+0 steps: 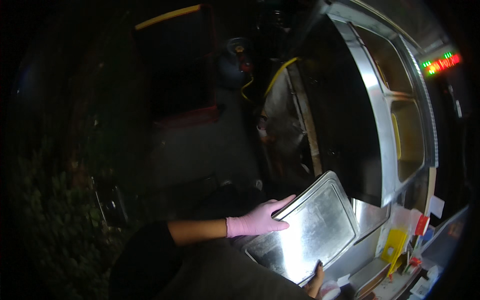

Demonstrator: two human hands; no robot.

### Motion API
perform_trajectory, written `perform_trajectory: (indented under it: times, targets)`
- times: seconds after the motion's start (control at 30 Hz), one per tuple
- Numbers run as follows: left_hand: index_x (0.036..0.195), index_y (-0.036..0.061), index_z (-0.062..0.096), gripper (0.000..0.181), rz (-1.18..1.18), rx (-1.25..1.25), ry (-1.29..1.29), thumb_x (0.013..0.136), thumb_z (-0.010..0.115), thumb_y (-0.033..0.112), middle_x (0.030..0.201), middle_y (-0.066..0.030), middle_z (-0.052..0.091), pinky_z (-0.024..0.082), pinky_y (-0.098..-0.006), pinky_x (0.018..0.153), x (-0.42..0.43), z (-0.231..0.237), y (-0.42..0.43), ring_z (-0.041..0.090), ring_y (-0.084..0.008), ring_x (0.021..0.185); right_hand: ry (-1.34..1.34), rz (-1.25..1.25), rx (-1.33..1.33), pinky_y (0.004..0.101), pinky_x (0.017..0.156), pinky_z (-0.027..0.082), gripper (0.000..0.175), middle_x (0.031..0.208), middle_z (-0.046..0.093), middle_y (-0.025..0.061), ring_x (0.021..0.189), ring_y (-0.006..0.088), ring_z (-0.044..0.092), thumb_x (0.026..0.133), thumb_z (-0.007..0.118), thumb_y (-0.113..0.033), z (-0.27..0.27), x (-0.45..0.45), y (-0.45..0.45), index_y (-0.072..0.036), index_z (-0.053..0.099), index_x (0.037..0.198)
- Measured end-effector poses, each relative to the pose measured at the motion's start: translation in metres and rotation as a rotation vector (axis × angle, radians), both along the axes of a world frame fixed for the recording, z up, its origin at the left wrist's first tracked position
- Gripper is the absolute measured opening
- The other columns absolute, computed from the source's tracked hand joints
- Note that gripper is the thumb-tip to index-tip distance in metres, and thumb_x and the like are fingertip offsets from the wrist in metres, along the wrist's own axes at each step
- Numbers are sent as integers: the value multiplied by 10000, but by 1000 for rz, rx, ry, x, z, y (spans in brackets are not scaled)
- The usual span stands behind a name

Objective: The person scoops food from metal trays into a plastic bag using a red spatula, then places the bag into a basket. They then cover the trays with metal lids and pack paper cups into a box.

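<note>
A rectangular stainless steel lid or shallow tray (318,225) is held at a tilt in front of my body, a bright glare running down its face. My left hand (258,219), in a pink glove, grips its near left edge with the thumb lying over the top face. At the lower edge is my bare right hand (317,281), its thumb on the rim and its other fingers mostly out of sight. The underside of the metal piece is hidden. Close by my right hand stands a small round tub (330,290), partly cut off by the frame.
To the right runs a stainless steel counter (369,75) with two rectangular wells. Beyond the metal piece are a clear jar with a red lid (422,225), a yellow plastic item (394,245) and a metal pan (369,275). A yellow hose (277,75) hangs ahead; leafy plants (56,225) stand left.
</note>
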State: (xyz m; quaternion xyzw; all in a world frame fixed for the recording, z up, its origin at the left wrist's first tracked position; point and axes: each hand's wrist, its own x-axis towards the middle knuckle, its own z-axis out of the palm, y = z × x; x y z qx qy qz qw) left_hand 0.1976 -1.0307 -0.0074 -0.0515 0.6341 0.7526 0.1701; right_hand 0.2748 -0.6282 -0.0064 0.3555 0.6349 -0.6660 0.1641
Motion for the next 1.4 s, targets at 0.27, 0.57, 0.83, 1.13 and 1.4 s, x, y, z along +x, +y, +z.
perform_trajectory:
  times: [0.27, 0.57, 0.83, 1.13, 1.4]
  targets:
    - [1534, 0, 251, 829, 324, 179, 2, 862, 714, 145, 1415, -141, 491, 392, -310, 1077, -21, 1, -118, 494, -176, 1265, 23, 295, 113, 402, 878, 530, 579, 1128, 631, 154, 992, 253, 634, 836, 715, -231, 11, -147, -141, 71, 500, 1281]
    - [1430, 29, 460, 645, 776, 106, -157, 844, 722, 89, 1122, -19, 606, 486, -260, 905, -57, -17, -302, 555, -86, 1002, -157, 585, -192, 479, 1026, 439, 712, 1375, 523, 136, 1237, 305, 523, 840, 723, -364, -32, -338, -385, -20, 457, 1404]
    - [1458, 68, 439, 650, 1060, 51, -198, 874, 723, 107, 1234, -41, 590, 489, -288, 934, -38, -110, -460, 556, -124, 1094, -284, 967, -23, 436, 958, 511, 510, 1239, 615, 187, 1101, 288, 626, 840, 748, -131, -110, -396, -657, 62, 546, 1268]
    - [1566, 147, 226, 723, 1352, -276, -506, 1004, 423, 558, 1599, -142, 229, 254, -471, 1181, 78, -340, -535, 278, -303, 1446, -321, 1137, -267, 430, 1093, 371, 741, 1404, 509, 163, 1281, 307, 491, 872, 725, -381, -379, -377, -847, 3, 440, 1438]
    - [1427, 31, 436, 785, 1015, -878, -709, 813, 744, 412, 1401, -275, 445, 429, -557, 1015, 69, -414, -429, 470, -468, 1243, -201, 1296, -205, 429, 1005, 412, 629, 1403, 479, 159, 1200, 297, 514, 918, 666, -335, -664, -390, -927, -29, 463, 1429]
